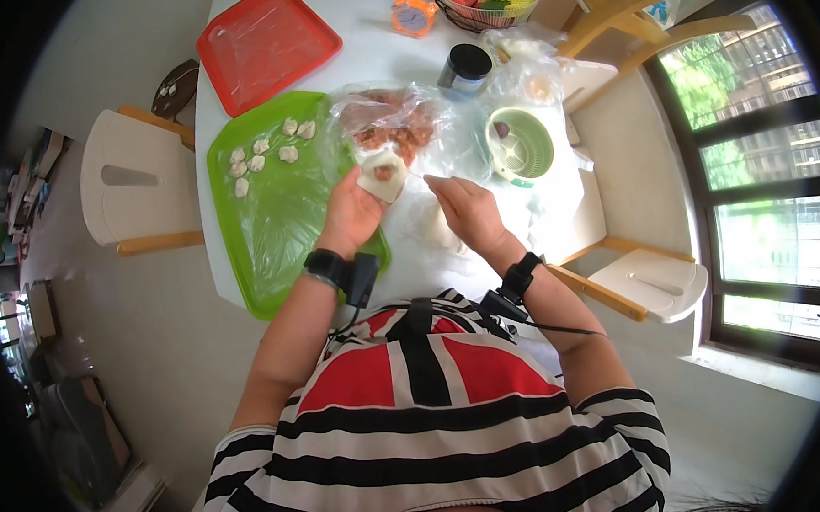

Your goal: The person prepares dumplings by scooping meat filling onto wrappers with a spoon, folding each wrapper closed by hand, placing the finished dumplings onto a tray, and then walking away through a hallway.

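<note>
A pale dumpling wrapper [371, 184] lies open across the fingers of my left hand [351, 211], with a small lump of meat filling [384, 174] at its middle. My right hand [466, 208] is closed around a thin utensil [415, 174], whose tip points toward the wrapper; its exact kind is too small to make out. Just beyond the wrapper, reddish meat filling [404, 128] sits in clear plastic. On the green tray [282, 252] to the left, several folded dumplings [258, 162] rest on plastic film.
A red tray [273, 47] lies behind the green one. At the back are an orange clock [412, 16] and a wire fruit basket [486, 16]. A dark-lidded jar [466, 69] and a green-white strainer basket [535, 145] stand to the right. Chairs [137, 176] flank the table.
</note>
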Motion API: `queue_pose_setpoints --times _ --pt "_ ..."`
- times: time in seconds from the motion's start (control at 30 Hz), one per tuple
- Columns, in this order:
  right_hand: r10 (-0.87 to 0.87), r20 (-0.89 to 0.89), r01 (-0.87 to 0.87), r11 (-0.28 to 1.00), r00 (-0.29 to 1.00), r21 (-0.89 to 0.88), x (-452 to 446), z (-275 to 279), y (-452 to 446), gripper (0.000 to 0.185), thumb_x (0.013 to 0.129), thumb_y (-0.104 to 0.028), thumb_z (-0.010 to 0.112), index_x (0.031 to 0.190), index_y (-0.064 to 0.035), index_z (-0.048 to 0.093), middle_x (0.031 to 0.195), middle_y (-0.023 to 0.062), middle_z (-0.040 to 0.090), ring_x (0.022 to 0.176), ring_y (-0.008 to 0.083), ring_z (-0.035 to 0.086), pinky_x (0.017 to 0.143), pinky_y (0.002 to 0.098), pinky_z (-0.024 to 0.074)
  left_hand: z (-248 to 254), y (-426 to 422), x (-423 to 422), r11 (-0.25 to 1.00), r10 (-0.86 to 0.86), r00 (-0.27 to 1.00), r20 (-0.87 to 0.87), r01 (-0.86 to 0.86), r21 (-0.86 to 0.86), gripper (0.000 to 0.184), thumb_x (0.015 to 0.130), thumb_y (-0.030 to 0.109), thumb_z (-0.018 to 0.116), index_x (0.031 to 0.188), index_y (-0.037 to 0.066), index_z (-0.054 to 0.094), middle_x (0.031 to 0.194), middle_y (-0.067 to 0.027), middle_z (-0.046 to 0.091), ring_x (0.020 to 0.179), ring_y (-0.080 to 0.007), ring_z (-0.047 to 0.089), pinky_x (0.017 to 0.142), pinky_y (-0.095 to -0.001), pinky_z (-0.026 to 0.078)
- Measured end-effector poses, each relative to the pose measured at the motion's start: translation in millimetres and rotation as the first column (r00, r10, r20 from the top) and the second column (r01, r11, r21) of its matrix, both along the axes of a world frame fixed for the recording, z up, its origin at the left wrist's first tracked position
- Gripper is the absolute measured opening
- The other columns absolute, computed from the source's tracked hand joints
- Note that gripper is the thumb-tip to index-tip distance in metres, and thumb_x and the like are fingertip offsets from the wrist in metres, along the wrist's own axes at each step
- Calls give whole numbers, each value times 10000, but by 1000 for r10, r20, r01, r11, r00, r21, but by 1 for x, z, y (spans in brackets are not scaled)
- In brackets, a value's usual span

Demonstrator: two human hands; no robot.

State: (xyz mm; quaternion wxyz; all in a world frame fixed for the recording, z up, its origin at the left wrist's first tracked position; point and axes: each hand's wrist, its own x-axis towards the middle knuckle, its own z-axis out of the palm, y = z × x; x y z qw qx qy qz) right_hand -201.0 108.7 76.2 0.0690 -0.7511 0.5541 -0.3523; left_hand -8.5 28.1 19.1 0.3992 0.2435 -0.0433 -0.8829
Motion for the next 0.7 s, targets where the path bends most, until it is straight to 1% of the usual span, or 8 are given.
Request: queue_pose_setpoints --times 0.17,0.27,0.37,0.43,0.5,0.6,0.67,0.7 --pt "-45 44 45 999 998 9 2 6 4 181 845 -23 604 1019 -48 648 802 129 633 679 300 615 590 350 493 4 1 -2 999 -31 999 29 31 -12 467 1009 296 325 1307 -57 391 1296 -189 508 1194 -299 508 1028 -433 409" --pt "-62 196 73 996 979 -49 5 7 3 157 844 -23 609 995 -39 652 818 146 650 663 303 623 592 334 499 11 2 -2 999 -32 999 5 32 -27 466 1008 292 324 1311 -57 390 1295 -188 509 1197 -297 505 1031 -426 406" --pt "-190 231 191 981 954 18 -5 1 -7 128 847 -55 606 965 -34 650 788 167 652 650 317 628 590 345 499 -1 1 -1 1000 6 1000 7 -6 -19 461 1005 281 330 1313 -56 389 1294 -183 512 1198 -297 504 1033 -426 403" --pt "-291 87 266 937 953 226 -16 -14 -17 101 849 -96 589 923 -43 632 732 174 646 647 339 632 566 394 499 -3 1 3 1000 18 997 69 -17 -16 455 1003 274 339 1310 -56 392 1293 -181 513 1198 -297 503 1030 -428 404" --pt "-291 123 263 943 949 204 -20 -23 -25 113 854 -137 577 897 -47 630 681 184 631 631 357 626 571 425 495 -3 1 8 999 31 991 131 -29 -15 449 1000 267 349 1307 -56 395 1292 -178 513 1198 -298 503 1026 -431 404" --pt "-234 22 217 930 972 298 -22 -32 -32 134 861 -161 554 886 -55 632 684 184 633 636 365 625 584 451 493 1 6 15 997 63 980 189 -54 -52 426 993 251 378 1288 -55 411 1288 -172 517 1193 -296 508 1010 -438 414" --pt "-264 -242 336 880 934 335 -25 -41 -37 157 864 -180 524 858 -59 624 672 188 630 638 376 622 600 474 490 7 9 19 994 93 975 203 -80 -74 401 984 243 415 1262 -45 432 1281 -167 523 1193 -290 509 998 -443 421" --pt "-265 -242 336 881 934 334 -23 -36 -38 157 864 -180 524 858 -59 624 672 188 630 638 376 622 600 474 490 8 8 22 994 93 975 202 -79 -76 401 984 243 415 1262 -45 432 1281 -167 523 1193 -290 509 998 -443 421"
